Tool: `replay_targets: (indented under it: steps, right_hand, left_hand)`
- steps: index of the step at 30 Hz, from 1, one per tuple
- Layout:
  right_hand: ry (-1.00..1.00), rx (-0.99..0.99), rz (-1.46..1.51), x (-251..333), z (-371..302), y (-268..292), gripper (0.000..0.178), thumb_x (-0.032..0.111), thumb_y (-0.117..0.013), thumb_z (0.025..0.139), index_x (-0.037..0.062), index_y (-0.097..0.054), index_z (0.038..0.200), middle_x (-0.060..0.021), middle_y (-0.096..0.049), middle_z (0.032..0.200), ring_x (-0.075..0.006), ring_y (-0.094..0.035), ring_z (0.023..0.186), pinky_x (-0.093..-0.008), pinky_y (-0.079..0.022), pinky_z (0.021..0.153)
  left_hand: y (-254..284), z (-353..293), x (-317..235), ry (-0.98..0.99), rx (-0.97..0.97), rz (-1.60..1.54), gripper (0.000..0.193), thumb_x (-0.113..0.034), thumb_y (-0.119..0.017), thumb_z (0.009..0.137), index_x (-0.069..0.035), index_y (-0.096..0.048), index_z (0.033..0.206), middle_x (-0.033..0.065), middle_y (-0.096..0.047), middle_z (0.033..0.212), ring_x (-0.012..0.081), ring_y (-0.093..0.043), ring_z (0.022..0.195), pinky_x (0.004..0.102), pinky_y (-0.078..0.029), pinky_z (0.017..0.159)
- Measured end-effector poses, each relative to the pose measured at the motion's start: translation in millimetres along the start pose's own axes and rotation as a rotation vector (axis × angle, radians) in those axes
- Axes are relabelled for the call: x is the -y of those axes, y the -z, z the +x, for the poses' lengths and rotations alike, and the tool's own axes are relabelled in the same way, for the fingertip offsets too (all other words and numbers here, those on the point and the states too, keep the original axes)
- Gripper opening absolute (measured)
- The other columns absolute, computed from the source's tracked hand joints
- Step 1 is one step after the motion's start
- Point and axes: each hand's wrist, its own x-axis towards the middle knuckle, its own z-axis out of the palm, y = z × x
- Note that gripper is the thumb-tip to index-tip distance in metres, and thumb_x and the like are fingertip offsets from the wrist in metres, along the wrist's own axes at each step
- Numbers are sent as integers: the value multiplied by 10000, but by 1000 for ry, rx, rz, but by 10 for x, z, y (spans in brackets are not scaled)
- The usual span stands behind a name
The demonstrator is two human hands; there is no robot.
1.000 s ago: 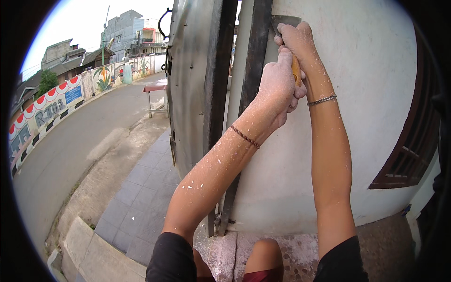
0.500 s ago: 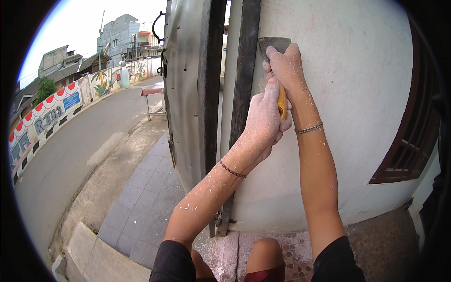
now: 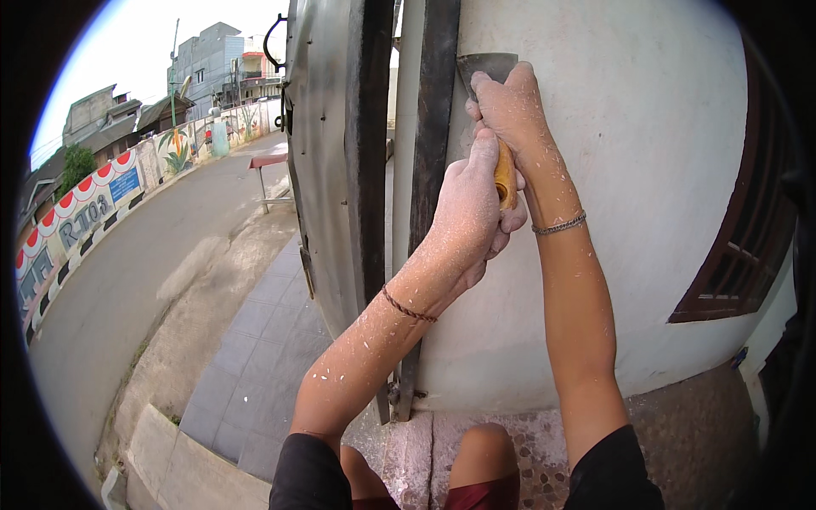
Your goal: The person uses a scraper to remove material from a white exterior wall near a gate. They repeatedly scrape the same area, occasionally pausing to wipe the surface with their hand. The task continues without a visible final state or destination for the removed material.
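Observation:
A putty knife [image 3: 491, 64] with a broad grey blade and a yellow handle lies against the white wall [image 3: 629, 170], its blade edge upward beside the dark door post. My left hand [image 3: 473, 191] is wrapped round the handle, thumb along it. Higher up, my right hand [image 3: 512, 106] grips the tool near the blade, thumb pressed on the metal. Pale dust coats both hands, and white flakes speckle the forearms. The blade's corner comes close to the dark post [image 3: 436, 110]; whether it touches cannot be made out.
A metal gate panel [image 3: 327, 153] stands open on the left. Beyond it are grey tiles [image 3: 255, 340], a road [image 3: 170, 238] and a small red-topped table [image 3: 270, 161]. A brown-framed window [image 3: 722, 246] is at the right. Pale dust covers the floor [image 3: 412, 450] below.
Both hands and the putty knife have moved slightly up along the wall. The view has shifted a little, and the grip of both hands stays the same.

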Motion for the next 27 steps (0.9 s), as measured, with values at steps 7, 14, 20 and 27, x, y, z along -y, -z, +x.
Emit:
replay_targets:
  steps: [7, 14, 20, 27]
  right_hand:
    - [15, -54, -61, 16, 5, -59, 499, 107, -559, 851, -205, -356, 1184, -341, -584, 993, -350, -696, 896, -352, -597, 733]
    - [38, -37, 38, 59, 24, -39, 482, 98, -560, 855, -188, -360, 1187, -334, -591, 978, -372, -709, 825, -338, -609, 704]
    - [23, -18, 49, 137, 95, -34, 467, 84, -551, 850, -181, -352, 1179, -318, -603, 941, -338, -716, 775, -337, -612, 658]
    - [25, -7, -40, 192, 149, 28, 476, 94, -579, 825, -166, -353, 1155, -320, -605, 941, -345, -710, 756, -345, -610, 659]
  left_hand:
    - [58, 41, 16, -67, 35, -13, 509, -534, -325, 1033, -115, -496, 800, -52, -399, 456, 26, -267, 295, 164, -247, 266]
    - [28, 62, -38, -117, 9, 11, 506, -513, -325, 1042, -113, -505, 790, -62, -407, 446, 18, -280, 290, 155, -253, 265]
    - [14, 94, -130, -118, 4, 58, 507, -506, -312, 1046, -115, -507, 790, -68, -405, 446, 21, -295, 289, 153, -258, 270]
    - [-4, 131, -146, -124, 45, 48, 502, -517, -304, 1044, -114, -506, 822, -72, -408, 451, 20, -279, 290, 155, -261, 272]
